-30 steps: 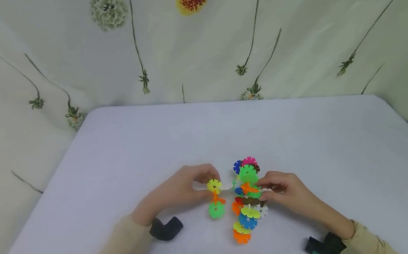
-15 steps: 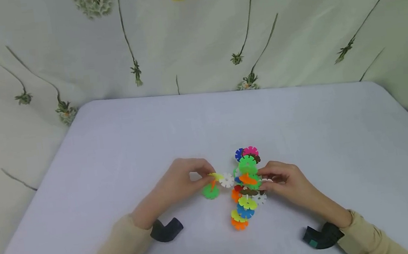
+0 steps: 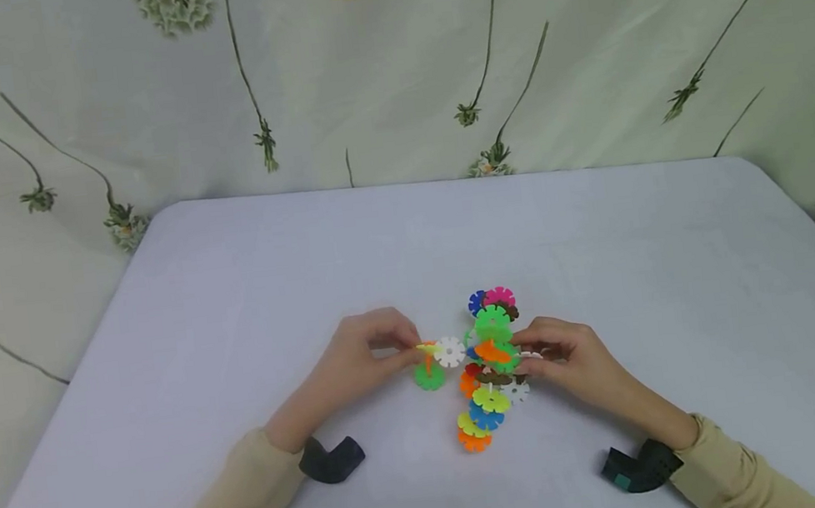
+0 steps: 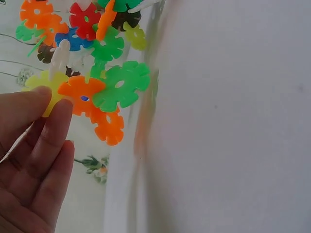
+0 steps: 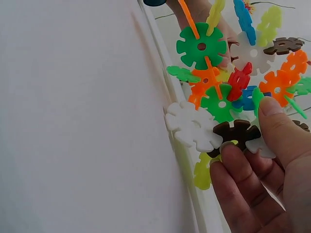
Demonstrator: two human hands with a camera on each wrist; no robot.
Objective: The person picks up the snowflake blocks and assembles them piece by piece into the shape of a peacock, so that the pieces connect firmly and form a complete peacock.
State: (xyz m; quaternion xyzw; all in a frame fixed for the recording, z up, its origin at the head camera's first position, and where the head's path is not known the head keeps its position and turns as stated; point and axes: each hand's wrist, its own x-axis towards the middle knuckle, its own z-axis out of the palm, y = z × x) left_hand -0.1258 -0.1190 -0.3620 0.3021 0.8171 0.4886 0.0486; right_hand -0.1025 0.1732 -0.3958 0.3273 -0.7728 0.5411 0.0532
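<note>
My left hand point(image 3: 370, 359) pinches a yellow notched snowflake disc point(image 4: 35, 81) between thumb and fingers. Orange discs point(image 4: 77, 87) and a green disc point(image 4: 132, 80) branch off that yellow one. A white disc point(image 3: 443, 350) links toward a long cluster of interlocked discs point(image 3: 491, 400) in several colours. On the cluster's other side, my right hand point(image 3: 570, 357) grips it with thumb and fingertips, beside a brown disc point(image 5: 235, 130) and a larger white disc point(image 5: 187, 124). Whether the left white disc is slotted into the cluster, I cannot tell.
A white table point(image 3: 267, 278) lies beneath both hands, its far edge meeting a cloth backdrop point(image 3: 389, 88) printed with flowers. Black curved devices hang at the left wrist point(image 3: 331, 460) and the right wrist point(image 3: 641, 466).
The left branch has turned in my left hand: the yellow disc now shows edge-on and the white disc faces up. My right hand keeps its grip. The head view has shifted slightly.
</note>
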